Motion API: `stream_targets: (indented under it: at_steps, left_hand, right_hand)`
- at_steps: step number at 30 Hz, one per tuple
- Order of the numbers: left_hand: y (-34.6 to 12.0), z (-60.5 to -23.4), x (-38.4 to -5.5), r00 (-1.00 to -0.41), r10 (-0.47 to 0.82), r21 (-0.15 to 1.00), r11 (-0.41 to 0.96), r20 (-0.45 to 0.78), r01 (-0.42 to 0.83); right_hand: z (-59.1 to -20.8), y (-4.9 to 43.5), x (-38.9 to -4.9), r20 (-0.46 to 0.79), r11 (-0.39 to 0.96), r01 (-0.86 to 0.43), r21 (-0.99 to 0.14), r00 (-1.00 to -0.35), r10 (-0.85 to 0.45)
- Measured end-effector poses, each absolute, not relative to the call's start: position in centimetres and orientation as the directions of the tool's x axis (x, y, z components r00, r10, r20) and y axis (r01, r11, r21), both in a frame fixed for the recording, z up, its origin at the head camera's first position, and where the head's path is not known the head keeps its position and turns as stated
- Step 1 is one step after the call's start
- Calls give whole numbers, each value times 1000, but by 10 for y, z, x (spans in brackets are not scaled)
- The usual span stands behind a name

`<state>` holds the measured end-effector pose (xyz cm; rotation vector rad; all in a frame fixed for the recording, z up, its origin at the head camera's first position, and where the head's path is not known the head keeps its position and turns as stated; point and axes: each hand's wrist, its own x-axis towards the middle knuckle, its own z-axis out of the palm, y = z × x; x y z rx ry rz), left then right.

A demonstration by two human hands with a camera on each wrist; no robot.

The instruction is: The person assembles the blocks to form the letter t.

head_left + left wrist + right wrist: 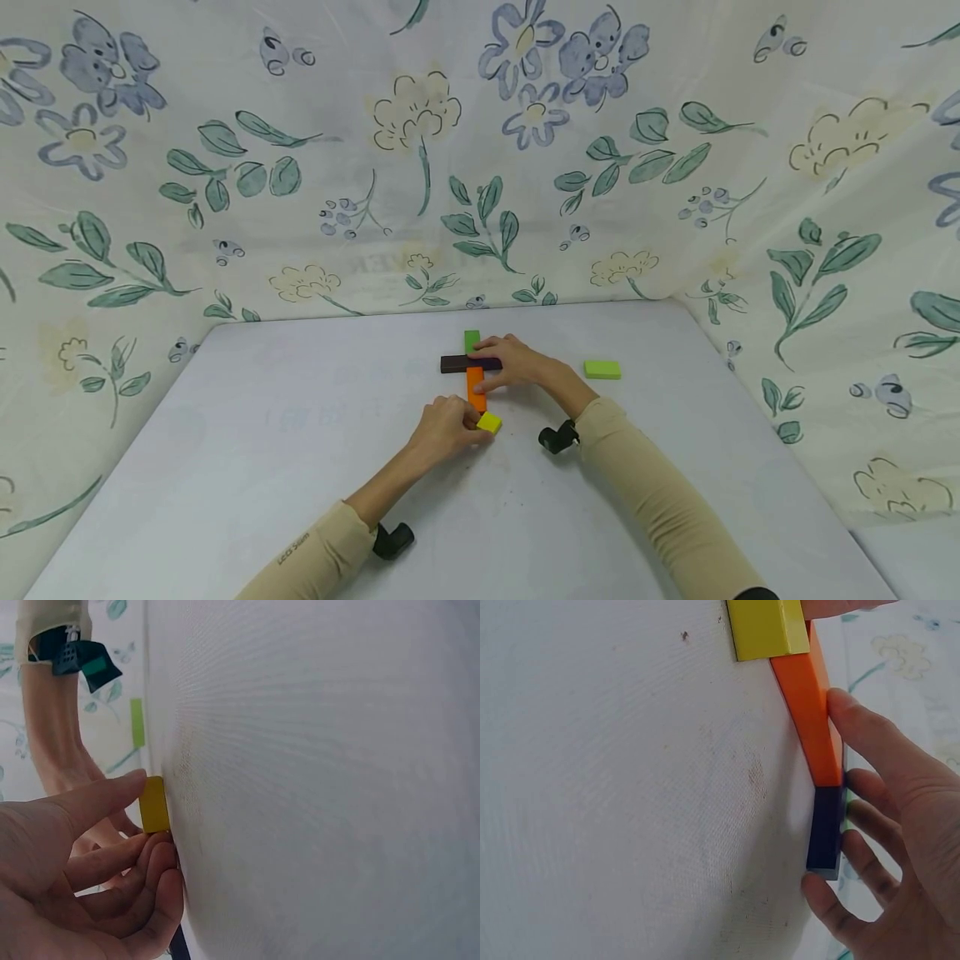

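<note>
My left hand (446, 429) pinches a yellow block (489, 422) between thumb and fingers, at the near end of an orange block (476, 383). In the right wrist view the yellow block (769, 628) meets the orange block's end, turned at an angle to it. My right hand (521, 364) touches the orange block with its thumb, while its other fingers rest along a dark blue block (826, 829). Left of the blue block lies a dark brown block (453, 364), in line with it. Beyond them is a green block (472, 340), partly behind the right hand.
A separate light green block (602, 369) lies to the right on the white table (300, 433). Flower-patterned cloth (337, 167) hangs behind the table and along its sides. Black wrist cameras are worn below both sleeves.
</note>
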<state>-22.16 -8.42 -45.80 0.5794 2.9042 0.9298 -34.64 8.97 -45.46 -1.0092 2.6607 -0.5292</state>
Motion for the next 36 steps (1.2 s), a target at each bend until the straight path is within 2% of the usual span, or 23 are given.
stream_targets:
  at_steps: [9, 14, 20, 28, 36]
  left_hand:
    - [-87, -453, -217, -923, 374, 530, 766, 95, 365]
    - [-95, -447, -219, -916, 359, 483, 779, 182, 401]
    - [-104, -445, -240, -900, 340, 435, 791, 271, 430]
    - [-104, -448, -267, -892, 380, 418, 789, 245, 451]
    - [-103, -452, -283, -897, 413, 438, 785, 158, 438]
  right_hand:
    - [-455, 90, -346, -107, 697, -582, -419, -731, -674]
    - [-454, 89, -345, -107, 698, -580, -420, -732, -673]
    - [-454, 89, -346, -108, 695, -574, -434, -732, -672]
    - [-455, 89, -347, -99, 689, -571, -447, -734, -672]
    - [-457, 90, -347, -94, 683, -571, -456, -732, -675]
